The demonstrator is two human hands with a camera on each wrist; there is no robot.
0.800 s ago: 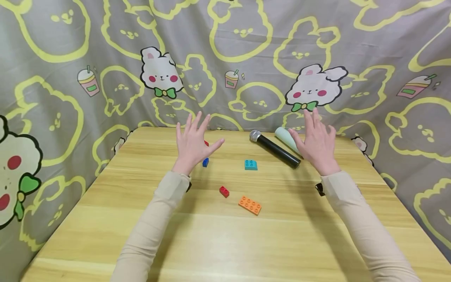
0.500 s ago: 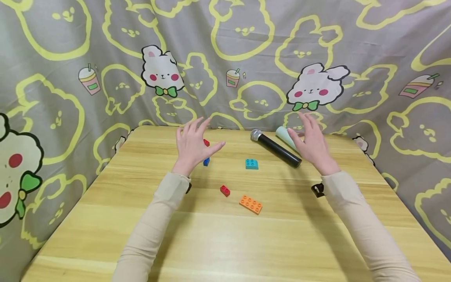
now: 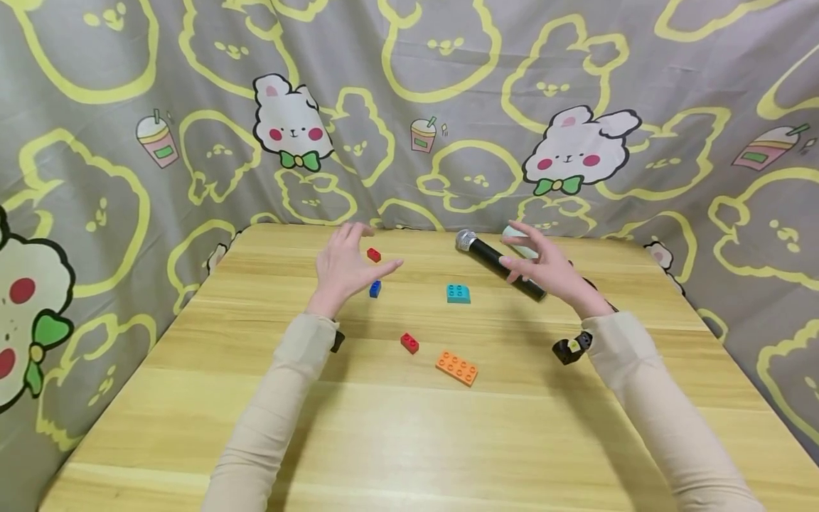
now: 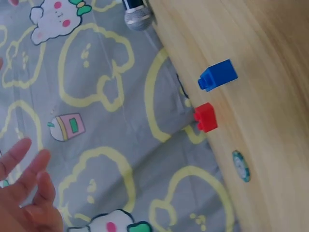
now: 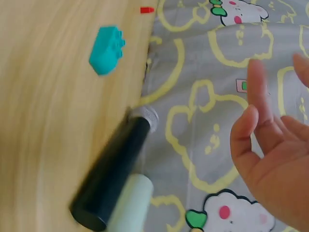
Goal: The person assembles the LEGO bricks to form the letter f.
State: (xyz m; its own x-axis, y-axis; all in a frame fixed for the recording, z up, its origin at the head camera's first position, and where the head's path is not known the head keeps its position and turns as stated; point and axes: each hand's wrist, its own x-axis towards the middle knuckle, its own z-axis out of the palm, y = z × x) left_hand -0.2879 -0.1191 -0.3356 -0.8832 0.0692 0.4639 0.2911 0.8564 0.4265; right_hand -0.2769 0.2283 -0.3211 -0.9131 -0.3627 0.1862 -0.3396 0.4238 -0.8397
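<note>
My left hand (image 3: 342, 267) hovers above the far left of the table with thumb and fingers spread, holding nothing. Just right of it lie a small red brick (image 3: 374, 254) and a blue brick (image 3: 375, 289). On the right, my right hand (image 3: 544, 267) is in the air over a black microphone (image 3: 491, 257) with a silver head; its fingers are loosely bent around nothing. Behind the microphone lies a pale green cylinder (image 3: 520, 243), partly hidden by that hand. A teal brick (image 3: 458, 294) sits between the hands. Closer to me are another red brick (image 3: 409, 343) and an orange brick (image 3: 457, 368).
A flat green-and-white oval thing (image 4: 241, 166) lies on the table in the left wrist view, beyond the red brick. A patterned grey curtain (image 3: 384, 64) encloses the wooden table (image 3: 384, 441) at the back and sides.
My right hand has turned and moved left and down over the microphone, its fingers bending. The left hand has lowered slightly with fingers curving, uncovering the far red and blue bricks.
</note>
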